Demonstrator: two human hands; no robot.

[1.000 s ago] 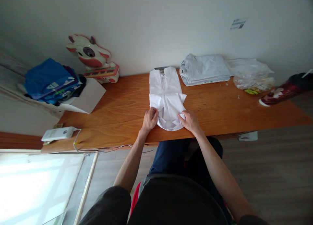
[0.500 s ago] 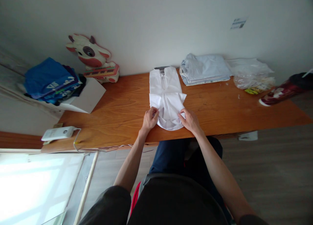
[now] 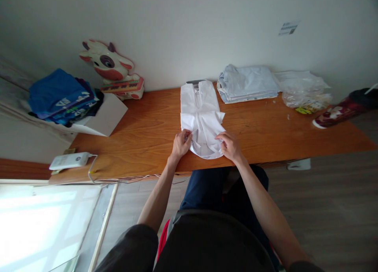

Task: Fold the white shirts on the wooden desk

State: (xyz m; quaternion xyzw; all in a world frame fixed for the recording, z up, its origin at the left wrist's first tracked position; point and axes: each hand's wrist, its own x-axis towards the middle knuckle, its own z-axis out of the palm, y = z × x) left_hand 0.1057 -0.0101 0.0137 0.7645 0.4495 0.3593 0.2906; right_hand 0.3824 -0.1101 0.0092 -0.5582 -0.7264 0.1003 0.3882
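Note:
A white shirt lies folded lengthwise on the wooden table, its near end turned up into loose, rumpled folds. At the near left edge of the shirt, my left hand pinches the cloth between thumb and fingers. My right hand is at the near right edge, its index finger reaching over the fabric and the other fingers curled at the border. Part of the cloth under the right hand is hidden. The rounded near rim of the shirt shows between both hands.
Folded pale-blue cloth lies behind to the right, then a clear plastic bag and a dark red tumbler. Leftward are a cow-shaped toy keyboard, a white box holding blue clothes, and a white device with a cable.
My right hand has shifted slightly to the right and its index finger has straightened over the cloth. The near right folds spread a little wider. My left hand stays in place.

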